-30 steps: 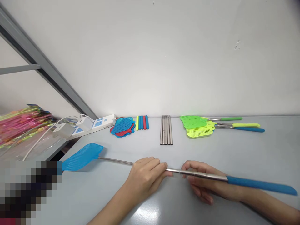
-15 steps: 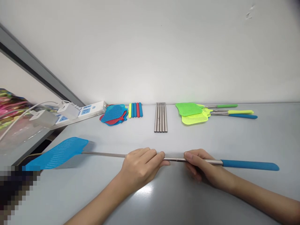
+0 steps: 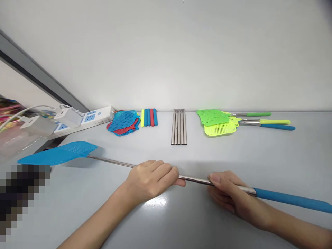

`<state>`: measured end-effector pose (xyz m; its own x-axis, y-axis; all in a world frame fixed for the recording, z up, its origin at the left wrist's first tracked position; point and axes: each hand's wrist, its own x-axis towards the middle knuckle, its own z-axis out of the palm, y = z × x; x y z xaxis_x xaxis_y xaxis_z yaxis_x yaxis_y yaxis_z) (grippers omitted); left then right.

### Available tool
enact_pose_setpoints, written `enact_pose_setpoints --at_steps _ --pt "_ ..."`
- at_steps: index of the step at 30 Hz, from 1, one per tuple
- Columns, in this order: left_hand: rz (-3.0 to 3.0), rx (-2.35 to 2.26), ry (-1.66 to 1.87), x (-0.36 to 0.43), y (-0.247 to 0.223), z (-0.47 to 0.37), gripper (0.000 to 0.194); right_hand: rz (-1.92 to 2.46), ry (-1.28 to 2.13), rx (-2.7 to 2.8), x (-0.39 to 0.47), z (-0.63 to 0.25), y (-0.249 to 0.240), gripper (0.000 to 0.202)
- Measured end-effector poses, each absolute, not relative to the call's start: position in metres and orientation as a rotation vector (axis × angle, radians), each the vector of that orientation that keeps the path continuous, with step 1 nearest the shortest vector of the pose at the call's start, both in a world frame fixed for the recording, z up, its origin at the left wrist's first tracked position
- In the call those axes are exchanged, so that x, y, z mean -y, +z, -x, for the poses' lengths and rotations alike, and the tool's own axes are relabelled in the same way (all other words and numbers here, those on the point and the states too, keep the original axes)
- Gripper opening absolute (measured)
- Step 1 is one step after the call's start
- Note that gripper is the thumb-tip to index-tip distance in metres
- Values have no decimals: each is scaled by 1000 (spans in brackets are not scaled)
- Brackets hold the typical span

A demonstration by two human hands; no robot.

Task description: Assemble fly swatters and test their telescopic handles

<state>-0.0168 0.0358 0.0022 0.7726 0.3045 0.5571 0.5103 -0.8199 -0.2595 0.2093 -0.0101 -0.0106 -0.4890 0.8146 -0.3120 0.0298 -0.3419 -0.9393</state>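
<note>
A fly swatter (image 3: pixel 114 161) with a blue perforated head, a telescopic metal rod and a blue grip lies across both hands, just over the table. My left hand (image 3: pixel 153 178) is closed around the thinner part of its rod, knuckles up. Farther right, my right hand (image 3: pixel 230 190) grips the thicker tube near the blue grip, thumb on top. A joint in the rod shows between the hands. The swatter slants, its blue head at the left and its grip lower at the right.
Along the wall lie loose swatter heads (image 3: pixel 124 121), coloured grips (image 3: pixel 149 117), a row of metal rods (image 3: pixel 178 127) and swatters with green and yellow heads (image 3: pixel 220 129). A white power strip (image 3: pixel 97 117) with plugged-in chargers (image 3: pixel 38 126) is on the left, beside a clear bag (image 3: pixel 15 141).
The swatter has tilted: its head rose and its grip end dropped, moving right. My right hand shifted slightly right and down, widening the distance between the hands. The camera view shifted slightly.
</note>
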Motion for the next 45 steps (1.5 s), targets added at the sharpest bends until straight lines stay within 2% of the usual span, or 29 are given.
enact_pose_setpoints --at_steps 13,34,45 --pt "2564 664 -641 -41 1 29 26 1022 1976 1118 5 -211 -13 44" --pt "2551 683 -691 -58 -2 39 23 946 1887 1151 -11 -218 -15 43" --pt "2620 845 -693 -54 -3 38 25 894 1861 1248 -13 -219 -20 44"
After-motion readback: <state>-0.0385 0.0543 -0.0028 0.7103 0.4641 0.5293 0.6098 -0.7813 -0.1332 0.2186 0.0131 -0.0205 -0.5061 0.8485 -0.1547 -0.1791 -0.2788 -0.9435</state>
